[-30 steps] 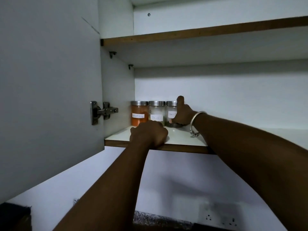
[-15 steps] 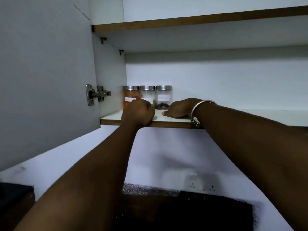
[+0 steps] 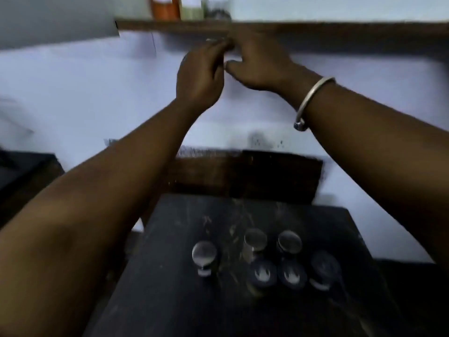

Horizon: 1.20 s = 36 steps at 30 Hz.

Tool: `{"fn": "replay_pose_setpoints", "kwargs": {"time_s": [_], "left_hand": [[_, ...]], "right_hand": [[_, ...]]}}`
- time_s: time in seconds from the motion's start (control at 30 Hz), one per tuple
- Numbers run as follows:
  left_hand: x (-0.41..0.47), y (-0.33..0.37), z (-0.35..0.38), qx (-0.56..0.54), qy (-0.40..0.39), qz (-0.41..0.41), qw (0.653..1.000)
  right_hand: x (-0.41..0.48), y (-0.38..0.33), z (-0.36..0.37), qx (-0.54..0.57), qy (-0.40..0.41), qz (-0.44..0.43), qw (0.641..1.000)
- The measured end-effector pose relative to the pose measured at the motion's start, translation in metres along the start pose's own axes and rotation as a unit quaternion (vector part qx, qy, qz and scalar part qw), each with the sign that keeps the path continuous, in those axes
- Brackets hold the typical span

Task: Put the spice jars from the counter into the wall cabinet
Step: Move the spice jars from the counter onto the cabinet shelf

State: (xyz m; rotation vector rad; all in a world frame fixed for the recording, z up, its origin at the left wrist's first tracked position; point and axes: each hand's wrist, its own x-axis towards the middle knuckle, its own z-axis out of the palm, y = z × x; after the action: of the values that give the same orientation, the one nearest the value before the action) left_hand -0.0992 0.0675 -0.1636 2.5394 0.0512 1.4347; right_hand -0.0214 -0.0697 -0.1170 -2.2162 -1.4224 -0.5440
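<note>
Nearest the camera, six spice jars (image 3: 255, 242) stand clustered on a dark counter (image 3: 170, 288). Above them, the left hand (image 3: 199, 74) and right hand (image 3: 260, 66) hover empty, fingers loosely spread, just below the blurred cabinet shelf (image 3: 315, 27) holding three jars (image 3: 165, 8).

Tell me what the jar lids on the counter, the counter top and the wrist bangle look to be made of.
Jar lids: likely brushed metal, silvery with soft glare; blur leaves it open.
Counter top: dark polished stone or laminate, black with pale streaks.
Bangle: plain silver-coloured metal, smooth with a dull shine.
</note>
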Motion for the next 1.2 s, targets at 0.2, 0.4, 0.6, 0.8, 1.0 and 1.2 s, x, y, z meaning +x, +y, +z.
{"fn": "replay_pose_setpoints", "kwargs": {"time_s": [0.2, 0.4, 0.6, 0.8, 1.0, 1.2], "left_hand": [[-0.175, 0.035, 0.045, -0.077, -0.111, -0.045, 0.990], [-0.367, 0.067, 0.093, -0.160, -0.397, -0.193, 0.883], [-0.421, 0.071, 0.102, -0.137, -0.487, -0.219, 0.834], [-0.421, 0.067, 0.101, -0.227, -0.452, -0.303, 0.808], [-0.352, 0.085, 0.081, -0.436, -0.272, -0.388, 0.765], [-0.243, 0.103, 0.036, -0.524, -0.136, -0.379, 0.750]], "right_hand": [[-0.150, 0.003, 0.094, 0.146, -0.103, 0.104, 0.978], [-0.294, 0.018, 0.210, 0.084, -0.427, 0.220, 0.873], [-0.362, 0.027, 0.260, -0.076, -0.416, 0.153, 0.893], [-0.345, 0.035, 0.245, -0.045, -0.389, 0.187, 0.901], [-0.255, 0.034, 0.159, 0.112, -0.293, 0.268, 0.911], [-0.202, 0.014, 0.065, 0.269, -0.119, 0.261, 0.920]]}}
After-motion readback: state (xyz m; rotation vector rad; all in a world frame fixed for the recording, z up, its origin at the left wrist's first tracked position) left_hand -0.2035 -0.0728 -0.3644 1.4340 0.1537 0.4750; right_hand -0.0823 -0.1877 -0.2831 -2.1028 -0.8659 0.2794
